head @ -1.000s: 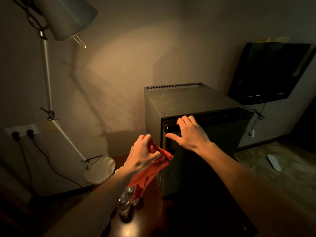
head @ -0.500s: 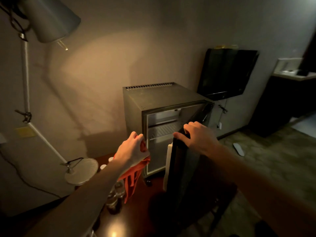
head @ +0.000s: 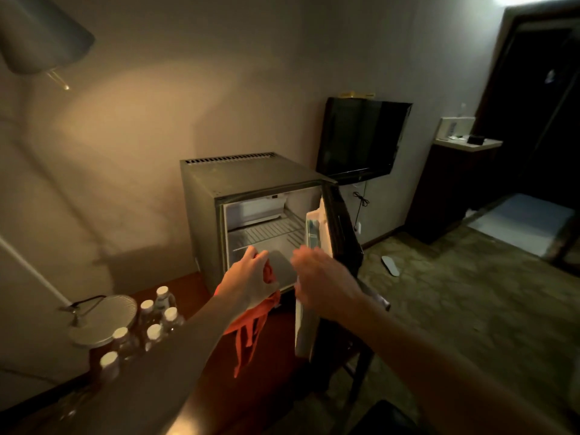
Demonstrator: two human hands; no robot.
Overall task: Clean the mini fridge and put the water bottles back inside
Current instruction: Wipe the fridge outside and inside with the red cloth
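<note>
The mini fridge (head: 201, 202) sits at the far end of a dark wooden table (head: 191, 288), close to the wall. Its door (head: 340, 227) is swung open to the right. Inside you can see a wire shelf (head: 266, 229) and a small white box part up at the top.

The left hand (head: 251, 279) is at the front of the fridge opening, low down. Its fingers are curled around an orange cloth (head: 251, 324). Most of the cloth hangs down below the hand, in front of the fridge.

The right hand (head: 323, 285) is in the air just to the right of the left hand, near the inner side of the open door. It is blurry. It holds nothing and its fingers look loosely bent, but I cannot tell more than that.

The water bottles (head: 158, 312) stand on the table to the left of the fridge. They have white caps and stand in a bunch, just beside the round base of a lamp (head: 103, 318). The lamp's shade is up in the top left corner.

A dark TV (head: 361, 139) hangs on the wall to the right of the fridge. A slipper (head: 390, 265) lies on the carpet (head: 470, 309) below it. A dark cabinet (head: 455, 183) stands farther right.
</note>
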